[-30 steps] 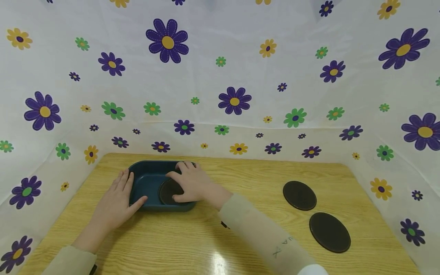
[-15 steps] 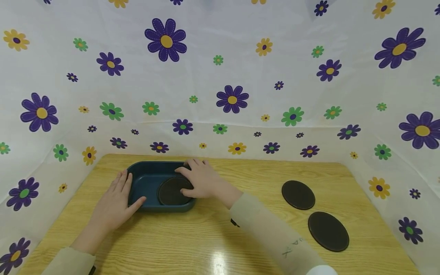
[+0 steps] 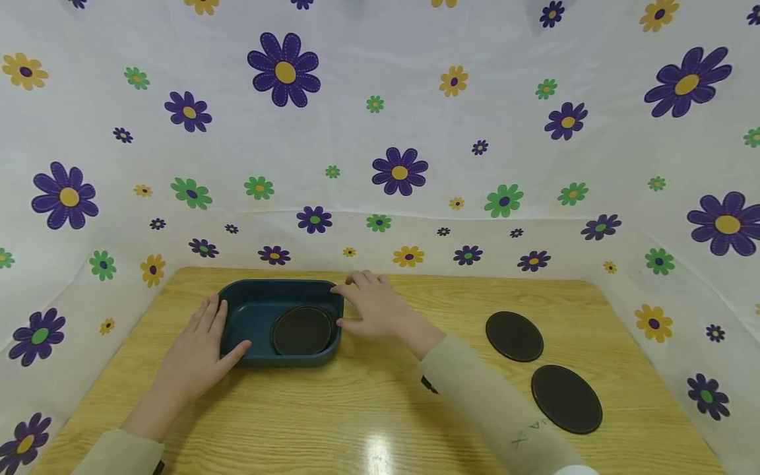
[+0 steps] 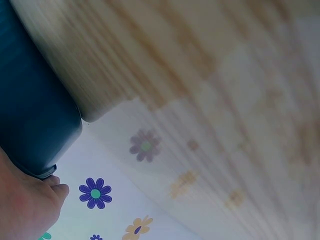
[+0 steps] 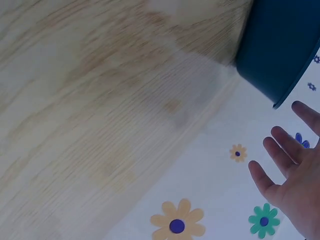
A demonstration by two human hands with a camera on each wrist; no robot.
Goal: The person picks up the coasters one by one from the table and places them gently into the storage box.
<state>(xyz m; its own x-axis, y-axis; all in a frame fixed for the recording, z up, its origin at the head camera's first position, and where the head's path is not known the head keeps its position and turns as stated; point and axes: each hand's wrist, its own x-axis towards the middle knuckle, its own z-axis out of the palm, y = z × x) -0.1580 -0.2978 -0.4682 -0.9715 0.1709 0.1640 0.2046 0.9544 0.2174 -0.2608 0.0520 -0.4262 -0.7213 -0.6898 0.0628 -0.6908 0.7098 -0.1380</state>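
A dark blue, rounded rectangular plastic bin (image 3: 252,326) sits at the left of the wooden table. Inside it, at the right end, lies a flat, round black coaster (image 3: 303,331). My left hand (image 3: 192,359) rests against the bin's left side, fingers straight along the wall and thumb spread by the front corner. My right hand (image 3: 377,307) is at the bin's right rim with its fingers spread and holding nothing. In the right wrist view, the fingers of the right hand (image 5: 295,165) are parted beside the bin's outer wall (image 5: 280,45).
Two more round black coasters lie on the table's right side, one farther back (image 3: 514,336) and one nearer (image 3: 567,399). A white cloth with printed flowers (image 3: 350,132) stands behind and along both sides of the wooden table (image 3: 332,422).
My right hand has let go of the coaster inside the bin and moved right, out to the bin's right rim. The left hand stays at the bin's left side.
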